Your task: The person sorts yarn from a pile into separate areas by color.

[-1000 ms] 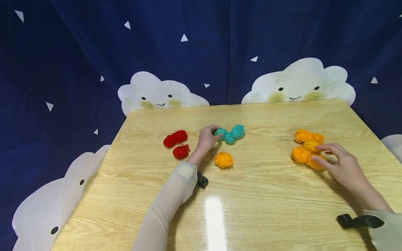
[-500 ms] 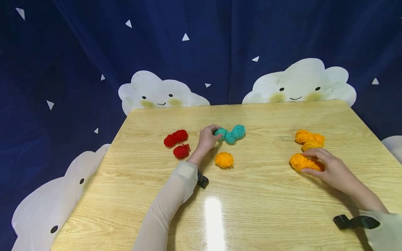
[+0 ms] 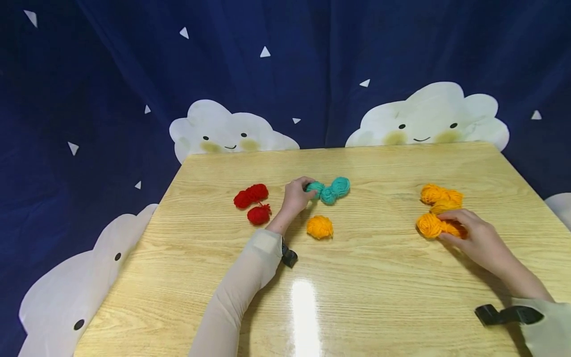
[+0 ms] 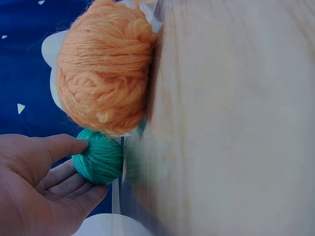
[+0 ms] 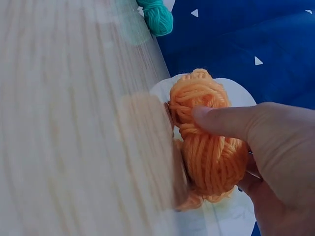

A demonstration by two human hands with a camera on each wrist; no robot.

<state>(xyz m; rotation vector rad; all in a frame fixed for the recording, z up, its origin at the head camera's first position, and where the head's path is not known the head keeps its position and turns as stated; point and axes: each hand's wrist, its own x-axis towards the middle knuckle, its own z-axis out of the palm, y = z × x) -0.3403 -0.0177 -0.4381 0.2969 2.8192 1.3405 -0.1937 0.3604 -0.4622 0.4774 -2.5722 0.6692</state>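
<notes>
My left hand (image 3: 295, 196) holds the leftmost of several teal yarn balls (image 3: 314, 189) in a touching group. In the left wrist view the thumb lies on that teal ball (image 4: 101, 160), with the fingers below it. On the right, my right hand (image 3: 482, 240) grips an orange yarn ball (image 3: 452, 228), partly hidden by the fingers. Another orange ball (image 3: 429, 225) touches it on the left. Just behind lie more orange yarn balls (image 3: 439, 194). The right wrist view has the thumb pressed on orange yarn (image 5: 211, 160), most other fingers being hidden.
Red yarn balls (image 3: 252, 195) lie left of my left hand, one (image 3: 258, 214) a little nearer. A single orange ball (image 3: 319, 227) rests in front of the teal group. The wooden table (image 3: 379, 287) ends at a dark blue curtain (image 3: 312, 59) with clouds.
My right hand moved left onto the front orange yarn and took hold, drawing it slightly apart from the rear balls, then back toward them. The left hand stays on the teal yarn ball.
</notes>
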